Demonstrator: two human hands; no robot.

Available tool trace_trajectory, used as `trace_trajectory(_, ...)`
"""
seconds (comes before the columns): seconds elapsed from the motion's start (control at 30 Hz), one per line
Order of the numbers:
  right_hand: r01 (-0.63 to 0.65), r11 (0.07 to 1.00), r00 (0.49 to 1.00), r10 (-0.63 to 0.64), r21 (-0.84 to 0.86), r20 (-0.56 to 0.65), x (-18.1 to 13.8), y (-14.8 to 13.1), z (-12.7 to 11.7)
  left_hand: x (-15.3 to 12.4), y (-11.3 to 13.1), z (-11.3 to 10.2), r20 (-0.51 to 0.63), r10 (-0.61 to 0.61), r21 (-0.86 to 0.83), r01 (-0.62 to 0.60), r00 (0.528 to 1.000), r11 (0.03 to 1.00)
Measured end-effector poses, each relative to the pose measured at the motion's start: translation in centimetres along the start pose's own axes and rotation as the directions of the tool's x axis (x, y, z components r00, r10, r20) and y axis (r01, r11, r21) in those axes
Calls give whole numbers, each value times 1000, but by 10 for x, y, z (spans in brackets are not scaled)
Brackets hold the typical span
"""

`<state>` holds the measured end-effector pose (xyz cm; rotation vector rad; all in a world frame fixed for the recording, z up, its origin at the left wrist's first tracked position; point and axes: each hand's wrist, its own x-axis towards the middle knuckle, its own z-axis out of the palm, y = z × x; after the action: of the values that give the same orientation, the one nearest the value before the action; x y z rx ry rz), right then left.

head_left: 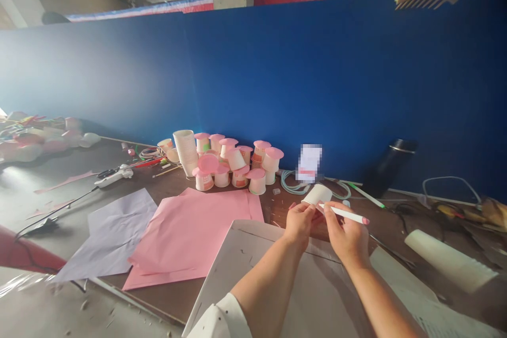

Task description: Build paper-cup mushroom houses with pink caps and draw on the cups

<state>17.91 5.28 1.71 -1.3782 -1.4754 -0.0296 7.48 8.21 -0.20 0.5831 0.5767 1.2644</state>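
Note:
My left hand is closed around a white paper cup, which is tilted on its side over the table. In my right hand is a white marker with a pink end pointing right. Its other end meets the cup's side near my left fingers, though the exact tip is too small to make out. Below both forearms lies a large white board. Behind the cup, to the left, stand several decorated paper cups with pink paper tops, some stacked on others.
A tall stack of white cups stands by the blue partition. Pink sheets and a pale lilac sheet lie left. A dark bottle, a green-ended marker, cables and a paper roll are on the right.

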Motion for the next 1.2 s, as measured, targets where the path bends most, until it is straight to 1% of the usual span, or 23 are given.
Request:
trace_trajectory(0.23, -16, 1000, 999, 15, 18, 31, -2, 4, 1, -1, 1, 2, 35, 19, -14, -19, 999, 1000)
trace_trajectory(0.5, 22, 1000, 1000, -22, 3, 0, -3, 4, 3, -2, 2, 1, 27, 18, 1, -18, 999, 1000)
trace_trajectory(0.8, 40, 999, 998, -41, -24, -43, -2, 2, 3, -1, 1, 0, 28, -2, -32, 3, 1000, 999)
trace_trajectory(1.03, -24, 999, 998, 22, -44, -57, -1, 8, 4, -4, 5, 3, -1, -13, 2, 13, 1000, 1000)
trace_trajectory(1.2, -15, 999, 997, 12, -37, -71, -1, 14, 5, -3, 4, 4, -22, -10, 1, 10, 1000, 1000)
